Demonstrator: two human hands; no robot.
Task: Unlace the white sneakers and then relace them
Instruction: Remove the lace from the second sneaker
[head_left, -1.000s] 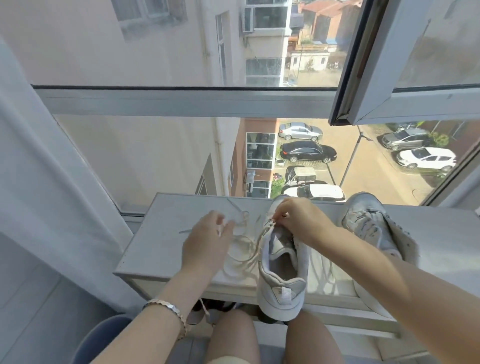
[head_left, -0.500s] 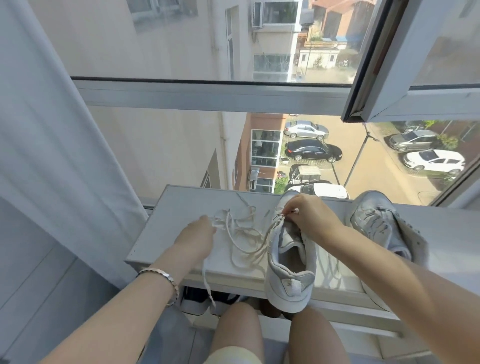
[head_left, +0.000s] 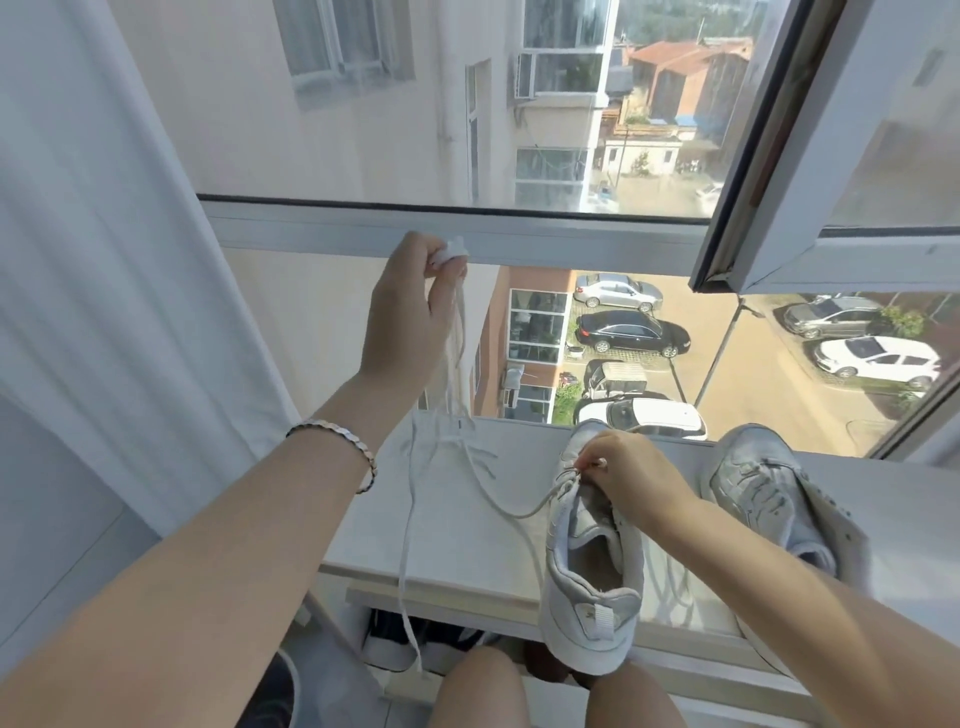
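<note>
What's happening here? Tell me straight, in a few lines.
A person sits at a window ledge with two white sneakers. The left hand is raised and pinches a long lace. The right hand pinches it at the front eyelets of the near sneaker, which lies heel toward the person. The second sneaker sits to the right with its laces in.

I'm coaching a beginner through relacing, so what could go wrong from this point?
The sneaker overhangs the ledge at the heel; only the right hand, pinching at the front eyelets, steadies it, so a hard pull might tip it off.
The left hand holds the lace high, doubled, with slack looped on the ledge and one end dangling below; it could snag or knot.
</note>
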